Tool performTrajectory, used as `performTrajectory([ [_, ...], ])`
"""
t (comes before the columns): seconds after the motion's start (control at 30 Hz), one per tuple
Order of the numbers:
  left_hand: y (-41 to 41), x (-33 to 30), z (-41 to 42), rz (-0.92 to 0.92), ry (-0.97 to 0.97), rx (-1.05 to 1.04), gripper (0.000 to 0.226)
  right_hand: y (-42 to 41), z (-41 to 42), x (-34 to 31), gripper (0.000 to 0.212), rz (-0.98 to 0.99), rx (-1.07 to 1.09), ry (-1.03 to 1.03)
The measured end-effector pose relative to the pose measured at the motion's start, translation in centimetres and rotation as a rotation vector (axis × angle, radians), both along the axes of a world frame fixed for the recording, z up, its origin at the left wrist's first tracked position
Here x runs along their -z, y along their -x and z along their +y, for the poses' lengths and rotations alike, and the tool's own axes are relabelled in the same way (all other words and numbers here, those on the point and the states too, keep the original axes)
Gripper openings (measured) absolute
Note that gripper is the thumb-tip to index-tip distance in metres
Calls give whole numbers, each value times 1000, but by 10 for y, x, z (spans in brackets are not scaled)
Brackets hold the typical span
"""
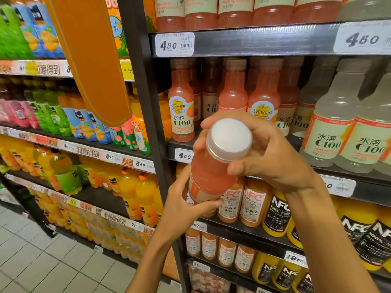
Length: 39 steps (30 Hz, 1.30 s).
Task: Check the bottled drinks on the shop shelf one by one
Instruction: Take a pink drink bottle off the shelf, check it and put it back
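Note:
A pink C100 drink bottle [213, 172] with a pale cap is held in front of the shelf, its cap tilted toward me. My right hand [266, 151] curls around the neck just under the cap. My left hand [186, 204] grips the labelled lower body from the left. Behind it on the shelf [275, 39] stand more pink C100 bottles [182, 102] in a row, with a gap where the held one fits.
Cloudy white C100 bottles [330, 132] stand to the right. NFC juice bottles [251, 206] fill the shelves below. The left rack holds orange and green drinks [63, 172]. An orange hanging sign [91, 60] dangles at upper left. Tiled floor [42, 261] lies at lower left.

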State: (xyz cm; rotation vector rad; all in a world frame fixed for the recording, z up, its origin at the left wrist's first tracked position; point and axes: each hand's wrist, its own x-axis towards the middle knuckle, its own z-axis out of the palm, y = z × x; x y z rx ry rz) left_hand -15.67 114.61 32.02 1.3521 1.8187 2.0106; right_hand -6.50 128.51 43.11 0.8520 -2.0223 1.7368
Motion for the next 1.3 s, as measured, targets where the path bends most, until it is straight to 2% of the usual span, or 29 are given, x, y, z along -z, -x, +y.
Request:
performTrajectory([
  [0.1, -2, 2, -3, -56, 21, 137, 62, 7, 2, 0, 52, -26, 22, 86],
  [0.2, -12, 3, -4, -148, 77, 293, 57, 18, 1, 2, 55, -132, -1, 228],
  [0.27, -18, 6, -1, -216, 95, 361, 53, 23, 4, 7, 32, -177, 117, 317],
  [0.3, -20, 5, 1, -265, 88, 355, 57, 25, 6, 9, 19, -188, 219, 341],
  [0.33, -22, 3, 2, -315, 76, 329, 64, 28, 9, 12, 18, -195, 316, 362],
  [0.37, -22, 2, 4, -350, 65, 291, 69, 31, 9, 14, 23, -215, 399, 392],
  [0.47, -27, -5, 9, -382, 59, 193, 60, 37, 13, 15, 29, -281, 516, 496],
  [0.57, -33, -4, 10, -570, -13, 296, 74, 37, 18, 14, 32, -308, 362, 523],
  [0.67, -37, -1, 9, -644, -64, 469, 66, 37, 15, 18, 38, -296, 215, 584],
  [0.77, -34, -3, 11, -562, -5, 325, 66, 38, 10, 15, 36, -280, 191, 592],
  [0.87, -28, -7, 11, -349, -2, 163, 66, 36, 10, 9, 31, -230, 387, 517],
  [0.93, -31, -9, 14, -290, 1, 129, 59, 37, 8, 8, 30, -201, 493, 458],
  [1.0, -35, -9, 17, -332, 13, 119, 46, 38, 7, 8, 28, -224, 501, 423],
  [1.03, -37, -9, 17, -380, 6, 133, 46, 38, 10, 9, 26, -239, 479, 422],
  [1.13, -37, -7, 11, -601, -33, 316, 68, 36, 16, 12, 28, -305, 292, 495],
  [1.2, -37, -7, 8, -674, -6, 464, 70, 38, 16, 16, 37, -347, 132, 593],
  [1.27, -38, -6, 9, -660, 29, 432, 65, 41, 16, 19, 27, -333, 78, 647],
  [1.3, -36, -6, 11, -616, 46, 348, 60, 41, 18, 19, 24, -322, 108, 636],
])
